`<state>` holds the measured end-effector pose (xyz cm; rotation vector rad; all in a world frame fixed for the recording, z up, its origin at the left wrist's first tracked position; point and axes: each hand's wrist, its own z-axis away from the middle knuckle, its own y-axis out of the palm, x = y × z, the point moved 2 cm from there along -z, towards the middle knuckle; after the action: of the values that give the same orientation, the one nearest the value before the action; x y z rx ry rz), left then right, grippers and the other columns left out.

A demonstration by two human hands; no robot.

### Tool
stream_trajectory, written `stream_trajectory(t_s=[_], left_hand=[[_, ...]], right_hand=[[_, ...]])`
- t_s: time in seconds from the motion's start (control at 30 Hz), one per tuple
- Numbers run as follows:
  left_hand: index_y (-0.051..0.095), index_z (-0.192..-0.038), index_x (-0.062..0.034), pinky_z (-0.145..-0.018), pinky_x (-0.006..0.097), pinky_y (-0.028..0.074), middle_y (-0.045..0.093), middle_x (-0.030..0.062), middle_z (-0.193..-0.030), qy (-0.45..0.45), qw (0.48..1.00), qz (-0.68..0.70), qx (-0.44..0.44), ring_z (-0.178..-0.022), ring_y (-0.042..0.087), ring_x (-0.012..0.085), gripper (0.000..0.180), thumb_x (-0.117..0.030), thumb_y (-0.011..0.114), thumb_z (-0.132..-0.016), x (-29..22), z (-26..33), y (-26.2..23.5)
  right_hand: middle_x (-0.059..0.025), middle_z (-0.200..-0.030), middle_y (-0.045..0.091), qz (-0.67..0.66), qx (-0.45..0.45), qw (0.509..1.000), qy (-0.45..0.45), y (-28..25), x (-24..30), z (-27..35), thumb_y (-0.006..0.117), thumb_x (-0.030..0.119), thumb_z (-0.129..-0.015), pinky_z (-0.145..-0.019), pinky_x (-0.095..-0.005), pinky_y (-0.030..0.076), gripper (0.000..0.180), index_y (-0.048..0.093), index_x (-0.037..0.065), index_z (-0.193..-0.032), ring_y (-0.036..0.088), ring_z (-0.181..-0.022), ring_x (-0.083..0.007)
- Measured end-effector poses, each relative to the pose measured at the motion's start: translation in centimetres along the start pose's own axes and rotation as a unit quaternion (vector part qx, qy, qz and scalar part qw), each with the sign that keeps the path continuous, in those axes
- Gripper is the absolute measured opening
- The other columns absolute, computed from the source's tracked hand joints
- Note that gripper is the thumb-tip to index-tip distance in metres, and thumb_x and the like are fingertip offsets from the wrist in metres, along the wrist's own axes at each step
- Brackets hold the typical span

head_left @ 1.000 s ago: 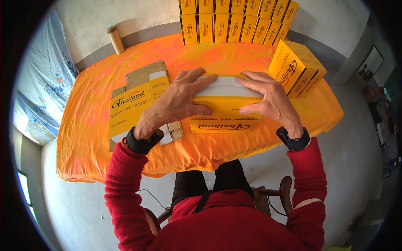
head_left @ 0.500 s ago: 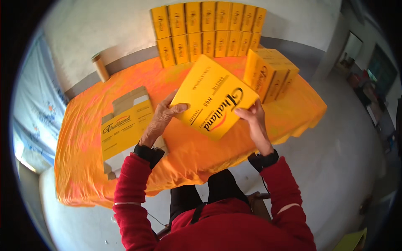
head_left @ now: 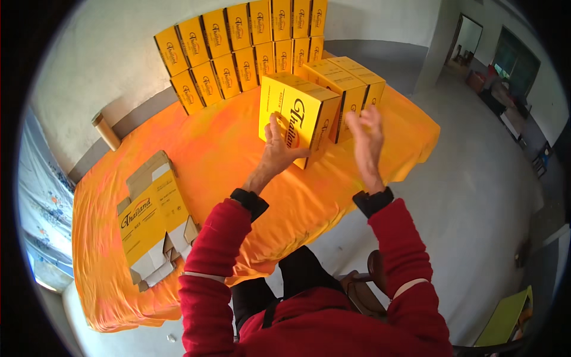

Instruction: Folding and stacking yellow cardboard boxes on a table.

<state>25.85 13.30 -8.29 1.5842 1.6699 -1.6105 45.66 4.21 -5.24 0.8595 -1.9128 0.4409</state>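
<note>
— What's your counter [head_left: 214,149] carrying?
— An orange cloth covers it. You've a stack of flattened yellow cartons [head_left: 151,223] at your left, a made-up yellow box [head_left: 297,116] standing ahead — two more boxes [head_left: 351,86] just behind it — and rows of yellow boxes [head_left: 238,44] along the far edge.

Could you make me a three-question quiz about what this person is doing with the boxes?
1. True or false: the left hand touches the yellow box on the orange tablecloth.
2. Where do the flattened cartons lie?
A. at the person's left
B. on the floor
C. against the wall
3. Fill in: the right hand is ___, apart from the box.

Key: 1 true; 2 A; 3 open
</note>
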Motion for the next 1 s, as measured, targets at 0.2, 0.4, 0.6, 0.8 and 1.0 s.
stream_trajectory(t_s=[0.2, 0.4, 0.6, 0.8, 1.0], left_hand=[[-0.006, -0.15, 0.0039, -0.108, 0.042, 0.04, 0.021, 0.0261, -0.146, 0.0, 0.999, 0.017, 0.041, -0.138, 0.025, 0.0402, 0.129, -0.031, 0.086, -0.066, 1.8, -3.2, 1.2], [-0.009, -0.15, 0.0019, -0.104, 0.042, 0.043, 0.033, 0.024, -0.142, -0.043, 0.995, 0.061, 0.066, -0.132, 0.038, 0.0365, 0.126, -0.027, 0.083, -0.07, 3.2, -4.4, 2.8], [-0.011, -0.151, -0.0007, -0.099, 0.041, 0.046, 0.052, 0.0185, -0.13, -0.062, 0.978, 0.178, 0.088, -0.12, 0.052, 0.0304, 0.119, -0.023, 0.079, -0.076, 1.3, -5.3, 4.5], [-0.006, -0.152, -0.003, -0.095, 0.038, 0.048, 0.054, 0.0164, -0.127, -0.038, 0.981, 0.173, 0.078, -0.117, 0.054, 0.0275, 0.112, -0.019, 0.077, -0.078, 0.4, -6.7, 4.3], [0.004, -0.151, -0.0045, -0.091, 0.036, 0.049, 0.058, 0.0177, -0.123, 0.011, 0.993, 0.114, 0.03, -0.108, 0.059, 0.0253, 0.103, -0.014, 0.076, -0.078, 4.1, -8.7, 4.9]], right_hand=[[-0.0145, -0.138, 0.044, -0.05, -0.069, 0.995, 0.058, -5.5, -2.6, -6.2, 0.053, 0.055, -0.092, -0.106, -0.0361, 0.033, 0.081, 0.031, -0.001, -0.145, 0.042, -0.126, -0.0245], [-0.0145, -0.15, 0.034, -0.004, 0.008, 0.994, 0.113, -6.6, -5.0, -8.9, 0.034, 0.07, -0.093, -0.111, -0.04, 0.029, 0.089, 0.031, 0.0, -0.148, 0.032, -0.138, -0.0248], [-0.0131, -0.148, 0.039, -0.055, 0.159, 0.98, 0.109, -4.9, -8.8, -11.9, 0.037, 0.069, -0.093, -0.11, -0.0404, 0.03, 0.086, 0.032, 0.004, -0.149, 0.036, -0.137, -0.025], [-0.0132, -0.146, 0.042, -0.038, 0.133, 0.987, 0.087, -5.0, -8.8, -12.4, 0.041, 0.067, -0.092, -0.108, -0.0417, 0.032, 0.084, 0.036, 0.004, -0.147, 0.04, -0.133, -0.0249], [-0.0124, -0.144, 0.045, -0.023, 0.145, 0.981, 0.123, -4.8, -9.9, -13.6, 0.045, 0.066, -0.091, -0.106, -0.0418, 0.034, 0.083, 0.041, 0.003, -0.144, 0.041, -0.132, -0.0255]])
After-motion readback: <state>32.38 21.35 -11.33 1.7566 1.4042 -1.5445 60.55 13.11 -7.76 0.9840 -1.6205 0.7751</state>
